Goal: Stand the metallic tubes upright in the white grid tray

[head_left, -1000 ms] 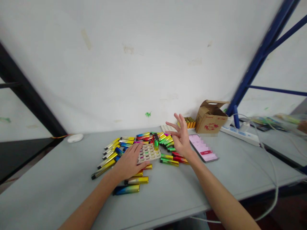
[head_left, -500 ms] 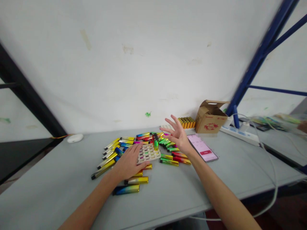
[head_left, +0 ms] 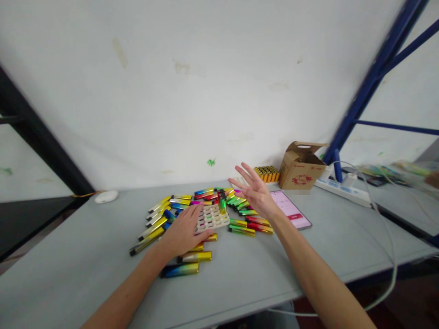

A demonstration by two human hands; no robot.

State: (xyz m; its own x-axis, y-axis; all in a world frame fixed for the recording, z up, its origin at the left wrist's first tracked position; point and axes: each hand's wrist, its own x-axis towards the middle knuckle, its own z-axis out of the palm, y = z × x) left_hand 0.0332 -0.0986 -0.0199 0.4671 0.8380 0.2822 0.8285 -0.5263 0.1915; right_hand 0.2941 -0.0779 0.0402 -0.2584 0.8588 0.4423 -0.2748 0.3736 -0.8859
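My left hand (head_left: 183, 232) grips the left side of a white tray (head_left: 214, 224) with rows of holes, thumb along its near edge. A green and yellow lighter (head_left: 222, 204) stands upright in the tray's far right corner. To the right, my right hand (head_left: 255, 191) is raised above the table, its fingers spread and nothing in them. Many shiny lighters lie around the tray: yellow and silver ones (head_left: 156, 224) on the left, green ones (head_left: 242, 230) and red ones (head_left: 259, 225) on the right. A blue and yellow lighter (head_left: 180, 270) lies nearest me.
Behind my right hand is a second white tray (head_left: 240, 181), partly hidden, beside a block of upright orange cylinders (head_left: 267, 174). A cardboard box (head_left: 300, 169), a phone (head_left: 295, 214) and a power strip (head_left: 346, 192) with cables are on the right. A white case (head_left: 106, 197) sits far left.
My right hand has shifted slightly up and left, its fingers still spread. The left hand and the tray stay in place.
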